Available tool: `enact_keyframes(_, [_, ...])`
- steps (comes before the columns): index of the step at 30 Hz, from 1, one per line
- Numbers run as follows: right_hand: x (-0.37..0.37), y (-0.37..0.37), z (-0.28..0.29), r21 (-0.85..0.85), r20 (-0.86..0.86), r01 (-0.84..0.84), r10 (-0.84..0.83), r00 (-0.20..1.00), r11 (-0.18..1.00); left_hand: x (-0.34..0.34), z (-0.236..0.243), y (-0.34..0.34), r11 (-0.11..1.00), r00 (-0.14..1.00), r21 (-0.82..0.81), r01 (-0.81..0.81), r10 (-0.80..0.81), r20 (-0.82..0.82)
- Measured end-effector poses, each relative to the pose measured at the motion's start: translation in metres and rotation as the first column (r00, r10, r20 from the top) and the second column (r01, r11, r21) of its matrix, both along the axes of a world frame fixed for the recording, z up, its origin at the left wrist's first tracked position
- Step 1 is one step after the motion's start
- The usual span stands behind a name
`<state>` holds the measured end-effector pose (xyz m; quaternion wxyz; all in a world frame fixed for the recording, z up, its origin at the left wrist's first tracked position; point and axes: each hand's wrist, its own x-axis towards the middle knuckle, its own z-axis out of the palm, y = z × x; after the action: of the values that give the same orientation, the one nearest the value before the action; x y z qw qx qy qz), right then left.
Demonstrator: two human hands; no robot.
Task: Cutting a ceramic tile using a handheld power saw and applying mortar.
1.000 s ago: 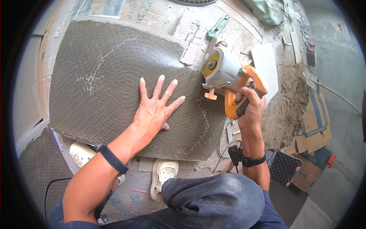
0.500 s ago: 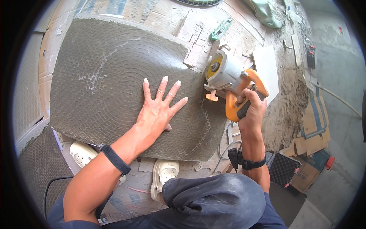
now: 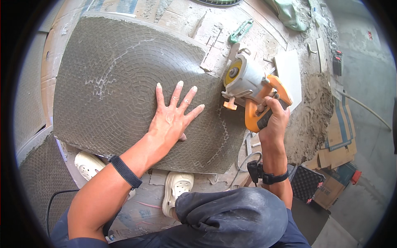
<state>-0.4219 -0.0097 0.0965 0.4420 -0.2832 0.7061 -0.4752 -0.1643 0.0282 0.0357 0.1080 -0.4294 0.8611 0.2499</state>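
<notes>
My left hand [image 3: 167,120], fingers spread, should press hard on the tile [image 3: 120,78] beneath them; my right hand [image 3: 274,119] grips the saw [image 3: 247,78].

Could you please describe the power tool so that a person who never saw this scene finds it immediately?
Find the large dark slab with ringed ridges. At its right side, the right hand grips the power tool. Unlike the nearby green tool and white board, it has a grey body, an orange handle and a yellow disc.
</notes>
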Motion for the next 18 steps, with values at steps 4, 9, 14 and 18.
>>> enact_keyframes(4, [0.0013,0.0000,0.0012,0.016,-0.005,0.004,-0.003,1.000,1.000,0.0004,0.0002,-0.0005,1.000,1.000,0.003,0.002,-0.002,0.006])
enact_keyframes(9, [-0.0011,0.0010,-0.0003,0.017,-0.002,0.000,0.000,1.000,1.000,-0.0002,-0.0011,-0.0001,1.000,1.000,-0.001,0.001,-0.001,0.000])
enact_keyframes(14, [0.0013,0.0020,-0.0001,0.017,-0.011,-0.010,0.010,1.000,1.000,-0.0001,0.0000,0.0007,1.000,1.000,0.005,-0.001,0.001,-0.001])
enact_keyframes(18, [0.0016,0.0012,-0.0013,0.008,-0.017,-0.012,0.012,1.000,1.000,0.0003,0.0007,0.0006,1.000,1.000,0.005,0.000,0.000,-0.002])
